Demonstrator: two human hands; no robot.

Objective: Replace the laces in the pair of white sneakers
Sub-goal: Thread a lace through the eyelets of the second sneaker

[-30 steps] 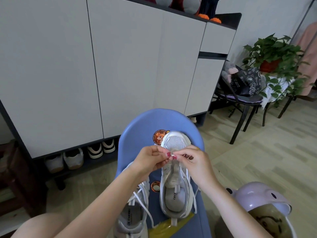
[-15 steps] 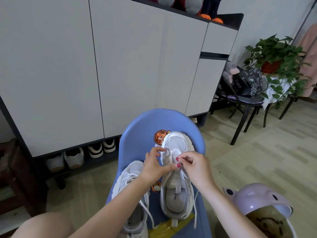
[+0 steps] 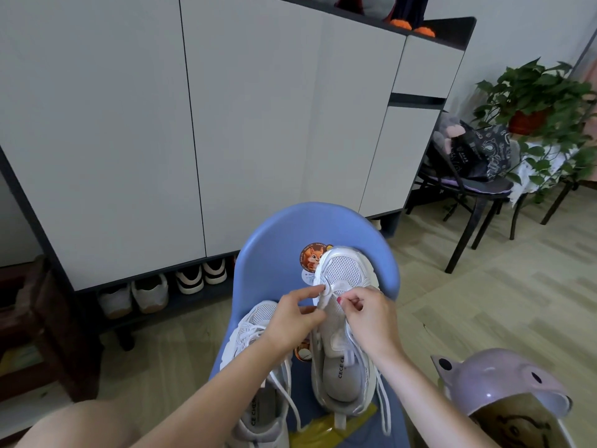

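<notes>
two white sneakers on blue chair (image 3: 274, 257) seat. right-hand sneaker (image 3: 344, 318) toe against the chair back, heel toward the camera; left-hand sneaker (image 3: 258, 367) beside it, laced, partly hidden under the left forearm. left hand (image 3: 292, 318) at the lowest eyelets of the right-hand sneaker, forefinger extended onto the upper, thumb alongside; grip on anything not determinable. right hand (image 3: 368, 313) over the tongue, thumb and forefinger pinched on white lace (image 3: 382, 396), loose end trailing down past the heel. yellow packet (image 3: 315, 430) under the heels. lilac stool (image 3: 504, 383) at right.
</notes>
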